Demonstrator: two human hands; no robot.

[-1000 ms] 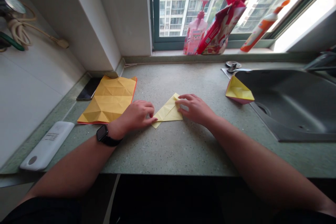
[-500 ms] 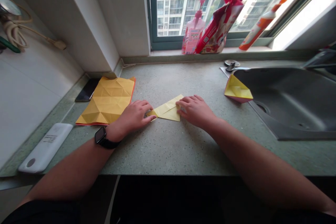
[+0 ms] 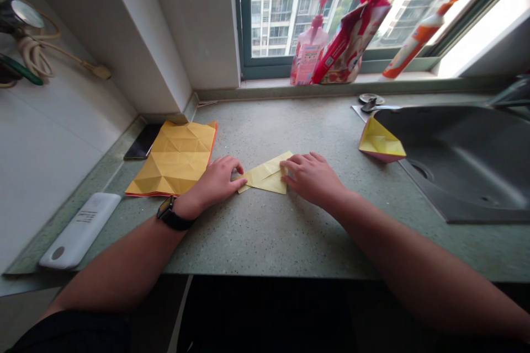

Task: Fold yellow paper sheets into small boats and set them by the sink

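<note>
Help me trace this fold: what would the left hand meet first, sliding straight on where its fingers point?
The left hand points right: first the folded yellow paper, whose left tip its fingertips touch now, then probably the right hand on its other end.

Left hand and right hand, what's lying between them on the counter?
In the head view, a folded yellow paper lies flat on the countertop between the left hand and the right hand; both touch its ends.

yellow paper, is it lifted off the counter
No, the yellow paper lies flat on the counter, pressed by the left hand and right hand.
</note>
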